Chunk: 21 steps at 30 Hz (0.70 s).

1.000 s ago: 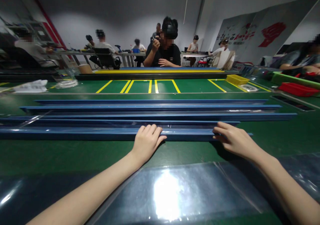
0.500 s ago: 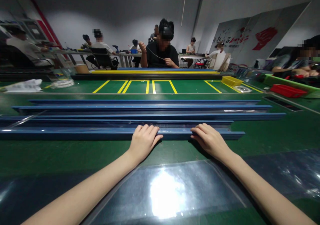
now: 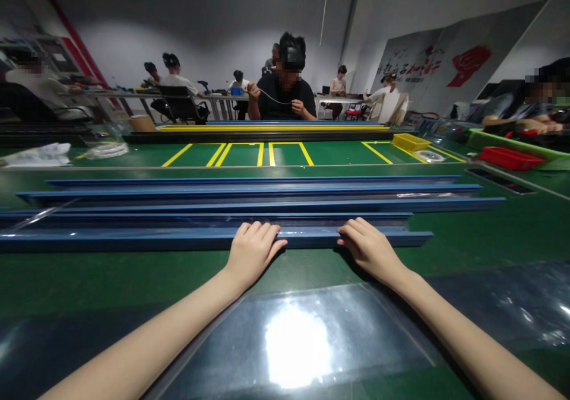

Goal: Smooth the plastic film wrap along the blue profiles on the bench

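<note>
Nearest to me on the green table lies a long blue channel-shaped strip (image 3: 133, 241). My left hand (image 3: 253, 247) grips its near wall, fingers curled over the top edge and thumb along the front. To the right, my right hand (image 3: 366, 244) holds the same wall in the same way, with a short stretch of strip between the two hands. The fingertips are hidden inside the channel. Just behind it, more blue channel strips (image 3: 312, 203) lie roughly parallel, and a piece of clear film (image 3: 44, 215) crosses their left part.
Clear plastic sheeting (image 3: 222, 340) covers the front of the green table (image 3: 111, 281). Farther back are yellow tape marks, yellow and black strips (image 3: 267, 128), a yellow tray (image 3: 410, 143) and a red tray (image 3: 512, 158). A person (image 3: 285, 94) sits opposite, holding a thin cord.
My hands keep the same hold on the blue strip. The whole view has shifted slightly. The person opposite has lowered the hand holding the cord, which now sags.
</note>
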Tool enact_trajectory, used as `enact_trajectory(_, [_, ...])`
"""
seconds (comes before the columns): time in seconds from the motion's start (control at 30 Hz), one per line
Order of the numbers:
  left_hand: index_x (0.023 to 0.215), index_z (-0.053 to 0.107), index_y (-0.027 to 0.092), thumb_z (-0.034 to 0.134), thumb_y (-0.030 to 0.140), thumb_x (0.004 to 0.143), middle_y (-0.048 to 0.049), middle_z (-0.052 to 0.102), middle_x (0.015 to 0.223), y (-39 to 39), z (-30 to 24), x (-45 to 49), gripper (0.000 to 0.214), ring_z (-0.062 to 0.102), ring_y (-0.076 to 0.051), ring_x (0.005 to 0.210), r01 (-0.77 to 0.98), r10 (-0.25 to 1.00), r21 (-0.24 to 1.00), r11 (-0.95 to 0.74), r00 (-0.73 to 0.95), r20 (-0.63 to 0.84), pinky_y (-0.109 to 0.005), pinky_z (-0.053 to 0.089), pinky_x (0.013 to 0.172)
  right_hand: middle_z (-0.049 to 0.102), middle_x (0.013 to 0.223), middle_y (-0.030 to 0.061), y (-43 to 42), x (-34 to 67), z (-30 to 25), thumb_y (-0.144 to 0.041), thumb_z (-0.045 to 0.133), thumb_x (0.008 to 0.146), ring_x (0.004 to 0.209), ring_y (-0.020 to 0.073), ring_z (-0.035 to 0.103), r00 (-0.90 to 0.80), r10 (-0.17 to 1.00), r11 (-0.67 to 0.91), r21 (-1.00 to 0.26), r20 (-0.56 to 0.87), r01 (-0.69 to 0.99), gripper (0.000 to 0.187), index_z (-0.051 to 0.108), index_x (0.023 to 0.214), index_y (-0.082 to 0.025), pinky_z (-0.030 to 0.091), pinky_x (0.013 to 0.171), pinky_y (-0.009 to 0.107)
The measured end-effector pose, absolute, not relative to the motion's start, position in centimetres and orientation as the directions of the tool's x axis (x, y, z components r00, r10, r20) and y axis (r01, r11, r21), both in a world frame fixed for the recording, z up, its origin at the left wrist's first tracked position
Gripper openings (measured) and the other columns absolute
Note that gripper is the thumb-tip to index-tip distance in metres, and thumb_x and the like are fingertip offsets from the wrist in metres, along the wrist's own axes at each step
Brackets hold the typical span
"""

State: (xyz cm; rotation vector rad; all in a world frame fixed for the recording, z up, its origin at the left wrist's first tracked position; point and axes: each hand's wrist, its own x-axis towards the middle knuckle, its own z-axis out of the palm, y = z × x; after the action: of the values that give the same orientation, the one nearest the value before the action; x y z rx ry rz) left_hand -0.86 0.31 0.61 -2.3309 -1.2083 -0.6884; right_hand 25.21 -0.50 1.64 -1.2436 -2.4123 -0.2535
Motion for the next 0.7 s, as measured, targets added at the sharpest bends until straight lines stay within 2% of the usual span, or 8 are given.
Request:
enact_trajectory(0.17, [0.087, 0.056, 0.017, 0.045, 0.038, 0.085, -0.0028, 0.062, 0.074, 0.3, 0.6, -0.9, 0.024, 0.051, -0.017, 0.068, 0.831, 0.614, -0.14, -0.539, 0.501, 0.609, -0.03, 0.03, 0.062, 0.055, 0.08, 0.0074, -0.6, 25.3, 1.6, -0.023, 0.036, 0.088, 0.076, 0.0184, 0.043, -0.519, 0.739, 0.594, -0.05, 0.428, 0.803, 0.017, 0.051, 0.086, -0.016, 0.036, 0.065, 0.029])
enact_trajectory(0.33, [0.087, 0.056, 0.017, 0.045, 0.038, 0.085, -0.0029, 0.062, 0.074, 0.3, 0.6, -1.0, 0.024, 0.052, -0.017, 0.069, 0.832, 0.621, -0.131, -0.539, 0.498, 0.605, -0.03, 0.03, 0.062, 0.054, 0.079, 0.007, -0.7, 25.1, 2.0, -0.021, 0.037, 0.087, 0.076, 0.0182, 0.044, -0.524, 0.743, 0.58, -0.009, 0.416, 0.815, 0.015, 0.051, 0.084, -0.017, 0.035, 0.065, 0.028])
enact_trajectory(0.5, [0.091, 0.055, 0.016, 0.044, 0.035, 0.087, -0.003, 0.064, 0.08, 0.4, 0.8, -1.2, 0.023, 0.055, -0.016, 0.073, 0.79, 0.61, -0.051, -0.611, 0.511, 0.606, -0.029, 0.033, 0.066, 0.054, 0.076, 0.0054, -0.7, 25.0, 2.7, -0.016, 0.038, 0.084, 0.072, 0.0173, 0.045, -0.543, 0.746, 0.545, 0.116, 0.385, 0.83, 0.015, 0.051, 0.079, -0.019, 0.032, 0.059, 0.026])
enact_trajectory(0.7, [0.098, 0.054, 0.015, 0.044, 0.025, 0.087, -0.0044, 0.064, 0.09, 0.2, 1.0, -1.3, 0.018, 0.056, -0.014, 0.083, 0.681, 0.516, 0.046, -0.73, 0.507, 0.691, -0.027, 0.038, 0.073, 0.054, 0.078, 0.0036, -0.8, 26.2, 3.7, -0.016, 0.041, 0.082, 0.073, 0.0158, 0.049, -0.514, 0.802, 0.494, 0.145, 0.305, 0.857, 0.009, 0.048, 0.078, -0.02, 0.031, 0.054, 0.024])
